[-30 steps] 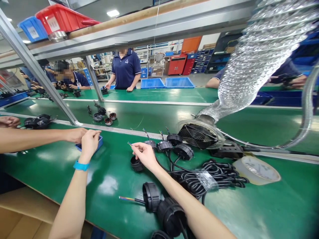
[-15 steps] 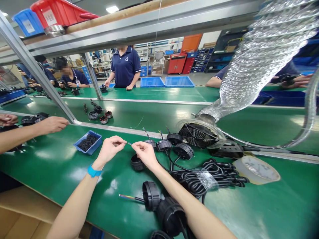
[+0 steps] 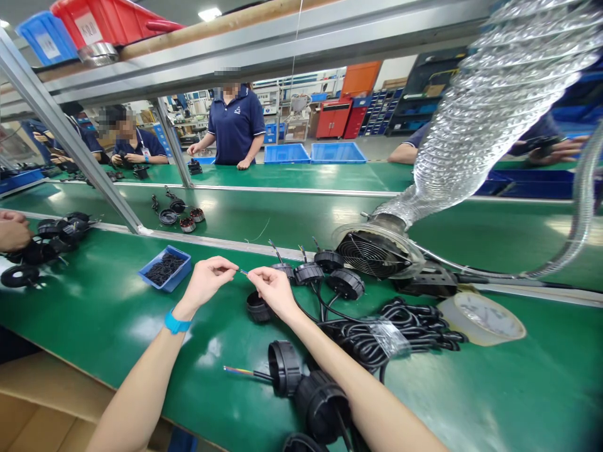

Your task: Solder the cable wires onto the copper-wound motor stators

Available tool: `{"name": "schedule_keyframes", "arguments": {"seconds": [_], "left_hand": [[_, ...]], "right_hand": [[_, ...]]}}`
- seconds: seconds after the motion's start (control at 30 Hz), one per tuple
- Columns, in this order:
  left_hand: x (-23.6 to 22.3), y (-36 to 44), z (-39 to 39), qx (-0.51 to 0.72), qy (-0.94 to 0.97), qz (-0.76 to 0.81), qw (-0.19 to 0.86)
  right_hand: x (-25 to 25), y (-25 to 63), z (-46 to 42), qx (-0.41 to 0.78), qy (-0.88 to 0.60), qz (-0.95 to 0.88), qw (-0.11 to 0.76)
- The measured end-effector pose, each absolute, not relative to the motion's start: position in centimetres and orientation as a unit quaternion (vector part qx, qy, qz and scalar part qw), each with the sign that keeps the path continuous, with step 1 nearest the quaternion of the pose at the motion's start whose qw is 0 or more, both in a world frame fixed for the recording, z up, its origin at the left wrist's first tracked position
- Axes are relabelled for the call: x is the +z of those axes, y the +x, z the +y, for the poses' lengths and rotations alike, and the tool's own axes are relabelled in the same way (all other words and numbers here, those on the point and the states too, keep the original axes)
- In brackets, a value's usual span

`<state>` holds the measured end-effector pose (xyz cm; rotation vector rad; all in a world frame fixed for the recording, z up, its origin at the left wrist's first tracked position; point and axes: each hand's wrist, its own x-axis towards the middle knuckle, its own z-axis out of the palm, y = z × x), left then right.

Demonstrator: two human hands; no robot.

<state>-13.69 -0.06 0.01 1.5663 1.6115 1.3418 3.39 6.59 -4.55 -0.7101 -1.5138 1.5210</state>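
Observation:
My left hand (image 3: 210, 284), with a blue band (image 3: 177, 322) on the wrist, is closed in a pinch at the tip of some thin coloured wires (image 3: 243, 272). Thumb and forefinger of my right hand (image 3: 274, 290) grip the same wires from the other side. Whether anything small sits in my left fingertips is hidden. Just below my right hand stands a black round cap (image 3: 258, 307). Nearer me, another black cap (image 3: 284, 369) lies with stripped coloured wires (image 3: 239, 371) sticking out. Several black caps with cable tails (image 3: 309, 274) stand beyond my right hand.
A blue bin (image 3: 176, 282) of small black parts stands left of my hands. Bundled black cables (image 3: 400, 333), a translucent tub (image 3: 485, 319) and a fan (image 3: 372, 254) under a foil duct (image 3: 475, 107) are at right. Another person's hand (image 3: 13, 231) shows at far left.
The other person's arm at left has drawn back from the table, uncovering black parts there. My own hands keep their pinch on the wires, almost unmoved. The view has shifted slightly.

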Motion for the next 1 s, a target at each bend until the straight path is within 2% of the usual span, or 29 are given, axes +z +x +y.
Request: {"name": "schedule_keyframes", "arguments": {"seconds": [0.6,0.7,1.0], "left_hand": [[0.0,-14.0,-0.1,0.423,0.644,0.589,0.245],[-0.1,-13.5,0.0,0.464,0.604,0.6,0.244],[-1.0,-11.7,0.3,0.498,0.545,0.588,0.331]], "right_hand": [[-4.6,3.5,6.7,0.609,-0.314,-0.59,0.428],[-4.6,3.5,6.7,0.607,-0.316,-0.593,0.424],[-4.9,3.5,6.6,0.604,-0.314,-0.599,0.422]]}}
